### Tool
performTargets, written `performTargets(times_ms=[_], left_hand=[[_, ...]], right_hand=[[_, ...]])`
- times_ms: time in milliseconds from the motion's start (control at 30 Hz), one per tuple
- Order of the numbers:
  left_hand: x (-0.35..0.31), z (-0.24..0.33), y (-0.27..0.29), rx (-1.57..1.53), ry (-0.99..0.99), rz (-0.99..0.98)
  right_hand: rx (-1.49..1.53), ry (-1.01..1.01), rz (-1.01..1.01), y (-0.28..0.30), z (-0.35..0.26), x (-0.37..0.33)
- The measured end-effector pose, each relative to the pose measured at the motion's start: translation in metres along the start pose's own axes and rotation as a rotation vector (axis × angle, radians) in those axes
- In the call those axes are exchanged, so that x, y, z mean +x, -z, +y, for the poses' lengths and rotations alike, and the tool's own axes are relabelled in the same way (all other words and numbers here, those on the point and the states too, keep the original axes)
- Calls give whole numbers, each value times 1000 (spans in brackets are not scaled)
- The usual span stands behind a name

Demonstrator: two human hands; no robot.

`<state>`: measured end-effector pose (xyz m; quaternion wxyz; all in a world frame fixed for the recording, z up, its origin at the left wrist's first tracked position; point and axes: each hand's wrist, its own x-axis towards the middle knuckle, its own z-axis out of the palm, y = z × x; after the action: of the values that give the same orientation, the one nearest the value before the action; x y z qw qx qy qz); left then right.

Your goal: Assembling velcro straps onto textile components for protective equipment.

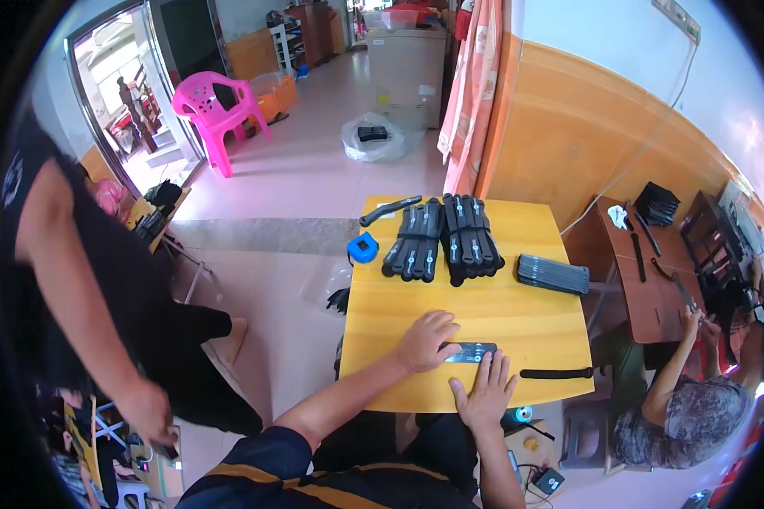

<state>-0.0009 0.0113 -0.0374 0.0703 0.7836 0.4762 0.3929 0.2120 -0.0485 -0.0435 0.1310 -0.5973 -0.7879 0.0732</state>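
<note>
Dark blue and glossy, a flat rectangular packet (473, 353) lies on the smooth yellow table (378, 310); the left hand (427, 341), fingers slightly apart, has its thumb at the left end; the right hand (486, 394) spreads flat against the right; beyond are a thin black strap (556, 373) and chunky strap bundles (471, 242).

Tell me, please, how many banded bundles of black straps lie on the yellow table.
2: left bundle and right bundle, side by side on the far half of the table.
</note>
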Motion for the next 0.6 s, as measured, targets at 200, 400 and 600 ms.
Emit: performTargets(times_ms=[200, 400, 600], left_hand=[[-7, -8, -7, -222, 60, -14], [-9, -37, 12, -507, 302, 350], [-18, 29, 59, -721, 564, 339]], right_hand=[[19, -47, -31, 3, 1, -8], [198, 14, 10, 4, 1, 1], [239, -2, 418, 48, 67, -3]])
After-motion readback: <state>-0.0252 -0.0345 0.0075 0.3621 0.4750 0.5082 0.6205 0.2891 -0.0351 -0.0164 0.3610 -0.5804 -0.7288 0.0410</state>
